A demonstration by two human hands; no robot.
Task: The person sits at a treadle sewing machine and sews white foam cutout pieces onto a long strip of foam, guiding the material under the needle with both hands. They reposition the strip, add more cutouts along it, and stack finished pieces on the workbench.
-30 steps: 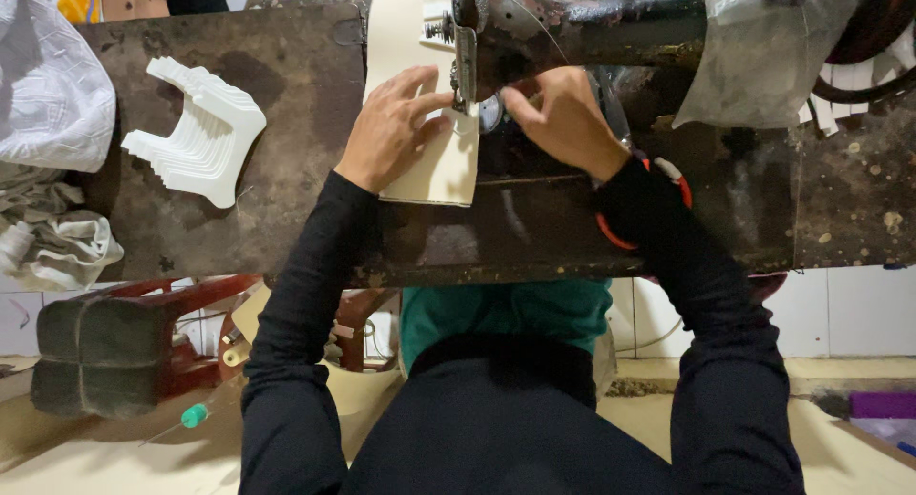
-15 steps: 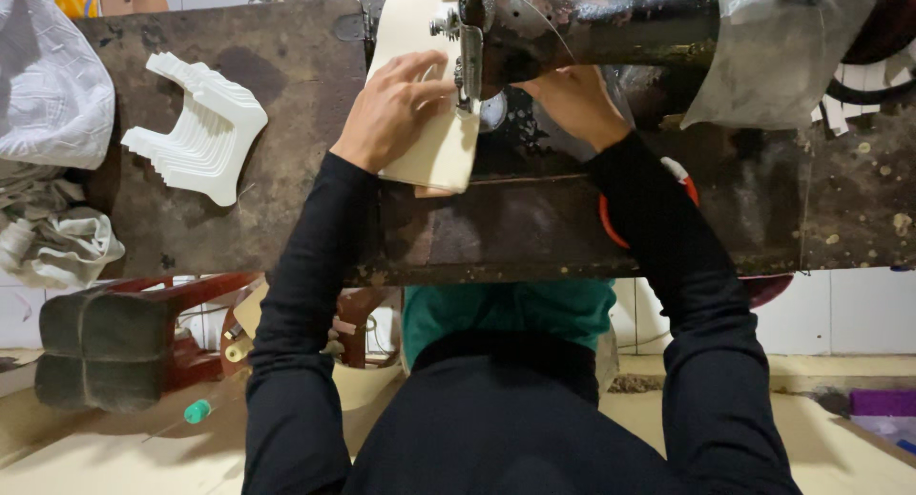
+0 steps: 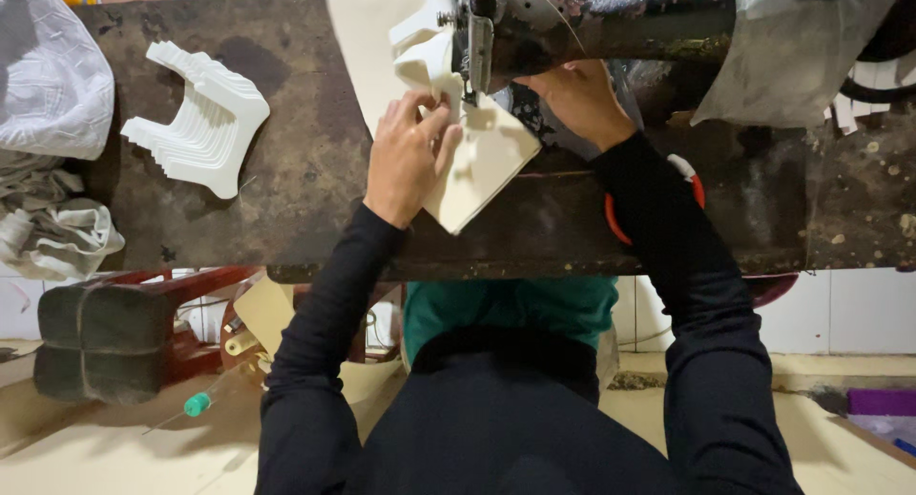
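Cream, floppy cut piece (image 3: 482,166) looks light and soft, best pinched flat near its edges. Left hand (image 3: 405,156) grasps its folded edge beside the sewing machine (image 3: 592,22); right hand (image 3: 577,99) presses it on the desk (image 3: 315,218).

matt cream cloth piece (image 3: 482,161) — worn, stained table (image 3: 286,123)

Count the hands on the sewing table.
2: the left hand presses the cream fabric piece by the needle; the right hand sits partly under the sewing machine.
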